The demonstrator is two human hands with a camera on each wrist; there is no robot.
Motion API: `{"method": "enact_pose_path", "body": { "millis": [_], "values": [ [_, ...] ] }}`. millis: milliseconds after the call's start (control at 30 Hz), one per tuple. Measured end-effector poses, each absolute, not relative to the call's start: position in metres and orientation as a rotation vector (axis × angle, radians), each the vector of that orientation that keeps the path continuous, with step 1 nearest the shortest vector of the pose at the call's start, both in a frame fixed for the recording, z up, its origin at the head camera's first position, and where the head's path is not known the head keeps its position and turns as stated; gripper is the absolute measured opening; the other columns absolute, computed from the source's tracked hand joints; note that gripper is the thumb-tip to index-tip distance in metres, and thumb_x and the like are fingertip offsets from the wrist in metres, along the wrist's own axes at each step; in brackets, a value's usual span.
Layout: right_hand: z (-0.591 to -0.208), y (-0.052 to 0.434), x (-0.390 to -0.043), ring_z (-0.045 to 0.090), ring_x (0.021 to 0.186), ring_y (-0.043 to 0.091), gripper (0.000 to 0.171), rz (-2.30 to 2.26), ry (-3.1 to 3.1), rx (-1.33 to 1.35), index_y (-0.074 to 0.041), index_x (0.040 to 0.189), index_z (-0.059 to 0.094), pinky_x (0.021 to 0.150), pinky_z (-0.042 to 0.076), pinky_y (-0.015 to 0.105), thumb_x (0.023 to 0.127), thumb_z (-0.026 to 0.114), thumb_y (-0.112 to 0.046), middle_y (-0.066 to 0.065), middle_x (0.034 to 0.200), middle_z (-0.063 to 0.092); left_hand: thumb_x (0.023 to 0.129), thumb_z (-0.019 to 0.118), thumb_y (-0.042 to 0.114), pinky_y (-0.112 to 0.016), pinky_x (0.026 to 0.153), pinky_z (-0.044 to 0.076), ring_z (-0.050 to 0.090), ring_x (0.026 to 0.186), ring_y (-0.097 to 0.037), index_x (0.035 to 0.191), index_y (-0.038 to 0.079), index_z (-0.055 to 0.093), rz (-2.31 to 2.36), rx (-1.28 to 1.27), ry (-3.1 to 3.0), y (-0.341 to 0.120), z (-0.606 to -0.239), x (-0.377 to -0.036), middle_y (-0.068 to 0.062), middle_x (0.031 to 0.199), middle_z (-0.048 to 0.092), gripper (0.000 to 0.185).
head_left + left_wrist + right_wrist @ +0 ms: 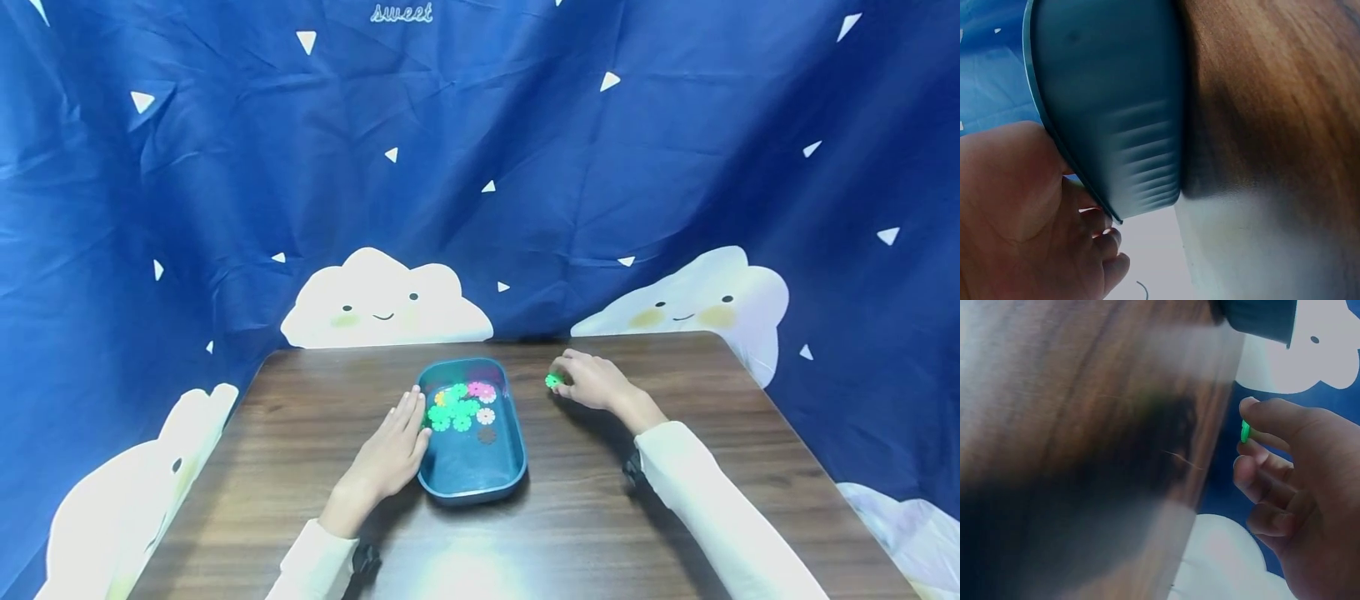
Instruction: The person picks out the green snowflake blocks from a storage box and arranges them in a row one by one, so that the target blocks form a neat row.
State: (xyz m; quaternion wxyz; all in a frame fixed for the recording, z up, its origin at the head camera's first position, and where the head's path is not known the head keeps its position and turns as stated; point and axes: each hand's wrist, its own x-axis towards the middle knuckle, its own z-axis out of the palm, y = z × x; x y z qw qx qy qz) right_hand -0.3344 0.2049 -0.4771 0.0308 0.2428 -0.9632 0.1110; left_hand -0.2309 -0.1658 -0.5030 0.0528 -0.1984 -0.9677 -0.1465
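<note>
Right now the right hand (592,382) pinches a green flower piece (553,381) between curled fingers (1260,412), near the tabletop's (300,400) far edge. Meanwhile the left hand (390,454) lies with straight fingers against the blue tray's (480,487) left wall, mid-tabletop.

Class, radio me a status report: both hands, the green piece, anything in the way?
Left hand flat against tray. Right hand pinching green piece above table, beside tray. Nothing between them.
</note>
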Motion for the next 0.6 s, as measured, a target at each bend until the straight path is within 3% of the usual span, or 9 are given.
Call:
{"method": "enact_pose_path", "body": {
  "millis": [233, 600],
  "values": [
    [-0.496, 0.209, -0.336, 0.054, 0.076, 0.013, 0.02, 0.382, -3.001, 0.686, -0.02, 0.105, 0.07, 0.066, 0.049, 0.04, 0.088, 0.071, -0.03, -0.003, 0.096, 0.06, 0.106, 0.031, 0.038, -0.051, 0.121, 0.027, 0.02, 0.152, -0.031, 0.154, 0.0, 0.023, -0.409, -0.621, -2.933, -0.167, -0.508, -0.236, -0.014, 0.164, 0.018, 0.062],
    [-0.514, 0.209, -0.337, 0.057, 0.079, 0.016, 0.026, 0.357, -3.043, 0.637, -0.019, 0.112, 0.069, 0.069, 0.051, 0.042, 0.091, 0.069, -0.034, -0.002, 0.1, 0.059, 0.105, 0.039, 0.03, -0.05, 0.122, 0.025, 0.019, 0.152, -0.031, 0.155, 0.0, 0.022, -0.435, -0.589, -2.972, -0.164, -0.501, -0.231, -0.015, 0.164, 0.017, 0.06]
  ]
}}
